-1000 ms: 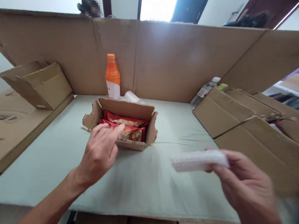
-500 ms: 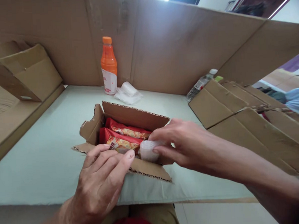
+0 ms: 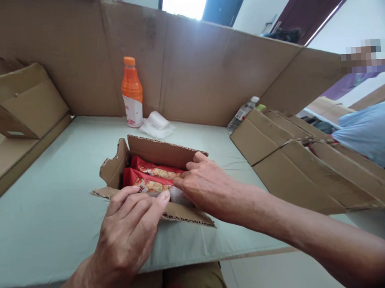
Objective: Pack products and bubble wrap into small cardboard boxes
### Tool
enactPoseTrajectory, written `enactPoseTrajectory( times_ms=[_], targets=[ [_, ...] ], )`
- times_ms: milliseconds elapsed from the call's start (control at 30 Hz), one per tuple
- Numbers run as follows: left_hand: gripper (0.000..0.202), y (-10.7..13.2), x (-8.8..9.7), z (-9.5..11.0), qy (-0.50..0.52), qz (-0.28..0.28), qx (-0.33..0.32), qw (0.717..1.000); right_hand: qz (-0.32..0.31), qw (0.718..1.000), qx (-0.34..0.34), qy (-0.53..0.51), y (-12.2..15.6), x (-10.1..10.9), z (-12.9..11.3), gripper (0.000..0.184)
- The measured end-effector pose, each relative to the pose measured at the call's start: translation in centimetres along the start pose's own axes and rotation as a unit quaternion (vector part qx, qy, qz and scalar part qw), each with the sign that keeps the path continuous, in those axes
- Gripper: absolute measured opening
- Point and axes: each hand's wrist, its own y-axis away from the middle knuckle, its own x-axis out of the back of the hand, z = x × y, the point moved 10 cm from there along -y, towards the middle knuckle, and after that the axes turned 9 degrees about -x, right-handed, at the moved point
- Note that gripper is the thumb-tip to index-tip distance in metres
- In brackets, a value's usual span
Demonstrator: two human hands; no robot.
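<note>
A small open cardboard box (image 3: 167, 146) stands on the cloth-covered table. Inside it lie two red snack packets (image 3: 156, 182) side by side. At the box's right end sits a whitish roll that looks like bubble wrap (image 3: 179, 196), partly covered by my right hand (image 3: 207, 186). That hand reaches down over the roll, its fingers apart and the index finger pressing on it; the thumb is hidden. My left hand (image 3: 129, 229) lies with outstretched fingers along the near flap, thumb tip at the box opening, holding nothing.
An orange-capped bottle (image 3: 132, 93) stands by the back cardboard wall, beside another translucent plastic roll (image 3: 157, 124). A clear bottle (image 3: 242, 114) leans behind cardboard boxes (image 3: 287, 169) on the right. Another cardboard box (image 3: 32, 101) is at left. A person's blue clothing (image 3: 369, 128) shows far right.
My right hand has moved from pinching the whitish roll to pressing it lower into the box. My left hand stays on the near flap. The view has shifted slightly.
</note>
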Motion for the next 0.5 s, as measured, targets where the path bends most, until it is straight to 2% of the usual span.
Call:
enactPoseTrajectory(
  times_ms=[167, 267, 333, 400, 433, 467, 500],
  targets=[
    [0.061, -0.4, -0.2, 0.0, -0.017, 0.003, -0.001, 1.000, -0.052, 0.998, 0.029, 0.003, -1.0, -2.0, -0.7, 0.017],
    [0.067, -0.4, 0.1, 0.2, -0.029, 0.011, 0.009, 0.999, -0.026, 0.999, 0.040, -0.006, -1.0, -1.7, -0.2, 0.013],
    [0.074, 0.2, 1.2, 0.1, -0.062, 0.040, 0.034, 0.997, 0.048, 0.997, 0.025, -0.049, 0.6, -0.1, 1.4, 0.009],
    [0.079, 1.6, 2.9, -0.1, -0.102, 0.101, 0.066, 0.988, 0.165, 0.977, -0.030, -0.135, 3.8, 1.6, 4.4, 0.012],
    [0.080, 2.6, 3.8, -0.6, -0.111, 0.137, 0.095, 0.980, 0.223, 0.954, -0.075, -0.187, 5.9, 1.7, 6.4, 0.016],
    [0.082, 3.8, 4.1, -1.2, -0.099, 0.150, 0.125, 0.976, 0.272, 0.924, -0.127, -0.238, 8.2, 1.1, 8.3, 0.019],
    [0.082, 5.2, 4.0, -2.2, -0.073, 0.158, 0.165, 0.971, 0.291, 0.895, -0.184, -0.284, 10.1, -0.5, 9.9, 0.021]
  ],
)
